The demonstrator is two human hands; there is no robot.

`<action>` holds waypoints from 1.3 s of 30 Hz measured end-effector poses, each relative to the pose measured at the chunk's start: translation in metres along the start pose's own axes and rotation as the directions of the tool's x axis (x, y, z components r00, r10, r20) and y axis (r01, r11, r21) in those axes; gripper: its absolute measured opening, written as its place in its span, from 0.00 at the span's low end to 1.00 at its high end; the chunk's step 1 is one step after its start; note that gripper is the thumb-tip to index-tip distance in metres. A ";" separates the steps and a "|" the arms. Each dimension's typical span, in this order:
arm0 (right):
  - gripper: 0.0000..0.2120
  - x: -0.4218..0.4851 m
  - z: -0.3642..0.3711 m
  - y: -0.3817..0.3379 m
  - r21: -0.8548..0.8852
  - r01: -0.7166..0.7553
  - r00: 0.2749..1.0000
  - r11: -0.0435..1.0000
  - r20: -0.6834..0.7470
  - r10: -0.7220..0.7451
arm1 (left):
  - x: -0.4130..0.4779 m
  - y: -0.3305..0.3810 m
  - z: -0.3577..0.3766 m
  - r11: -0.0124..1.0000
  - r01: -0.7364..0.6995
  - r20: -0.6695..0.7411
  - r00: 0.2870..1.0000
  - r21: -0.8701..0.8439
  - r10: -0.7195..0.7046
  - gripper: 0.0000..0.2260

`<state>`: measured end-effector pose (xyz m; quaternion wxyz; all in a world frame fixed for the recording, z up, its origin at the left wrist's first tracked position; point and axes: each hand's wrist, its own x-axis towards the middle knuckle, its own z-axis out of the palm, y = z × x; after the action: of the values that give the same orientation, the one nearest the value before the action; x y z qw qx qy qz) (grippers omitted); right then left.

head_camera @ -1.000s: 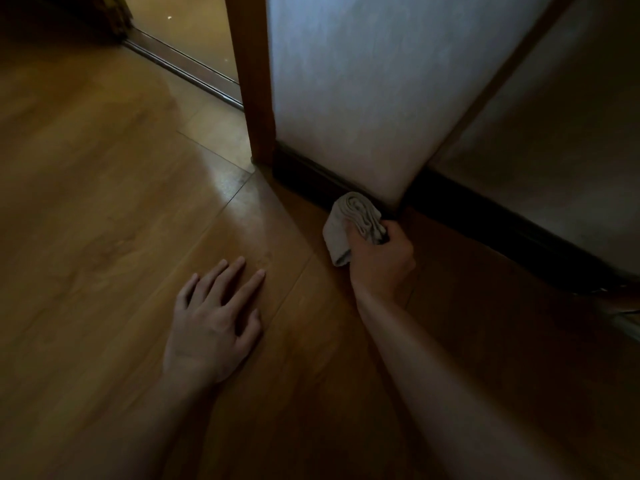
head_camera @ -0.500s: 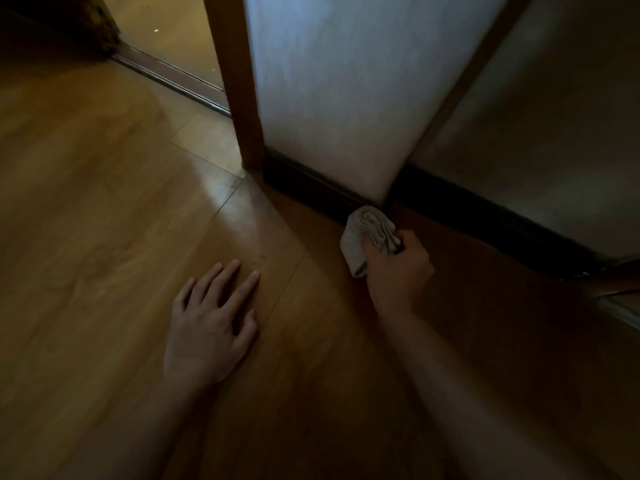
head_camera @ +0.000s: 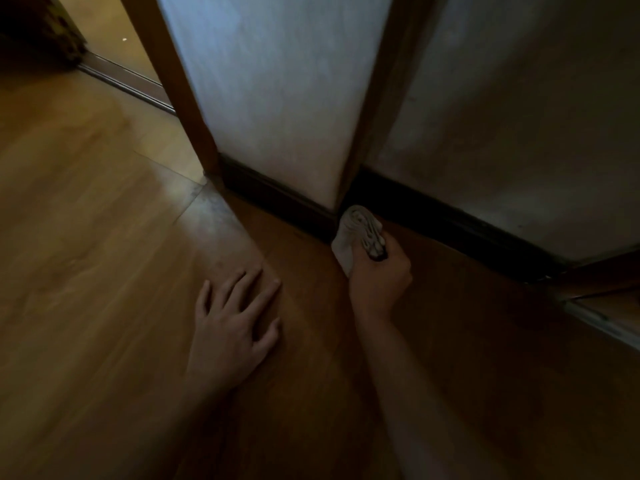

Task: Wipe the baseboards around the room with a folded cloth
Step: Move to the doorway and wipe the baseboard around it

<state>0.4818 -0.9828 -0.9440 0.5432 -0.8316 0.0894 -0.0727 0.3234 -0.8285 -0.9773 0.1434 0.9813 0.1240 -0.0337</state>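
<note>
A dark baseboard (head_camera: 277, 194) runs along the foot of a white wall, turns at an outer corner, and continues to the right as a second stretch (head_camera: 467, 225). My right hand (head_camera: 379, 280) is shut on a folded pale cloth (head_camera: 356, 226), whose top end presses against the baseboard right at that corner. My left hand (head_camera: 230, 327) lies flat on the wooden floor, fingers spread, holding nothing, to the left of the cloth.
A wooden door frame post (head_camera: 180, 88) stands at the wall's left end, with a floor track (head_camera: 128, 81) behind it. A metal threshold strip (head_camera: 602, 323) lies at the right edge. The wooden floor (head_camera: 86, 237) stretches to the left.
My right hand slid the cloth to the right along the baseboard, from the left stretch to the outer corner. My left hand stayed planted on the floor.
</note>
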 end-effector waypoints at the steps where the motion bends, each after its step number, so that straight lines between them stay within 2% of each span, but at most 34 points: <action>1: 0.12 -0.001 0.001 0.001 0.004 0.006 1.000 1.000 0.017 -0.006 | 0.000 0.001 0.002 1.000 -0.002 -0.014 1.000 0.018 0.002 0.28; 5: 0.12 -0.008 -0.002 0.013 -0.004 0.059 0.993 0.998 0.104 -0.059 | -0.001 0.001 0.006 0.998 -0.015 -0.053 0.998 0.063 0.018 0.29; 9: 0.13 0.009 0.006 0.012 0.022 0.042 0.999 0.999 0.021 -0.043 | 0.000 0.003 0.008 0.997 -0.007 -0.084 0.996 0.074 0.013 0.28; 12: 0.10 0.032 0.017 0.005 0.019 0.042 0.997 0.999 -0.059 -0.041 | 0.001 0.002 0.008 0.997 -0.006 -0.066 0.998 0.076 0.011 0.28; 15: 0.12 0.044 0.025 -0.003 0.040 -0.007 0.996 0.999 -0.091 0.010 | 0.000 0.002 0.008 0.997 -0.004 -0.059 0.998 0.083 0.009 0.28; 17: 0.13 0.041 0.024 -0.004 0.047 -0.013 0.998 0.999 -0.053 0.015 | 0.000 0.001 0.007 0.996 -0.008 -0.059 0.998 0.086 0.013 0.28; 21: 0.14 0.031 0.010 0.005 0.041 0.064 0.995 0.997 0.068 -0.066 | 0.000 0.002 0.007 0.997 -0.002 -0.054 0.999 0.081 0.006 0.28; 26: 0.11 0.055 0.023 -0.003 0.025 -0.011 0.998 1.000 -0.057 0.013 | 0.000 0.001 0.009 0.996 -0.006 -0.063 0.998 0.085 0.011 0.28; 28: 0.10 0.050 0.024 -0.001 0.036 -0.005 1.000 0.999 -0.015 0.006 | 0.000 0.001 0.009 0.997 -0.009 -0.075 0.997 0.079 0.015 0.28; 31: 0.12 0.041 0.012 0.009 0.059 0.018 0.992 0.998 0.121 -0.025 | 0.000 0.002 0.009 0.998 -0.006 -0.091 0.996 0.065 0.012 0.28; 36: 0.15 0.059 0.019 0.004 0.098 -0.043 0.999 0.994 0.034 0.040 | 0.001 0.001 0.009 0.997 -0.012 -0.091 0.996 0.072 0.018 0.28; 39: 0.13 0.046 0.019 0.006 0.094 0.004 0.998 0.996 0.066 -0.010 | 0.000 0.002 0.010 0.997 -0.016 -0.108 0.994 0.069 0.023 0.28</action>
<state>0.5303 -0.9790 -0.9564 0.5843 -0.8073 0.0650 -0.0512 0.3241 -0.8334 -0.9861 0.1033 0.9872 0.1207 0.0171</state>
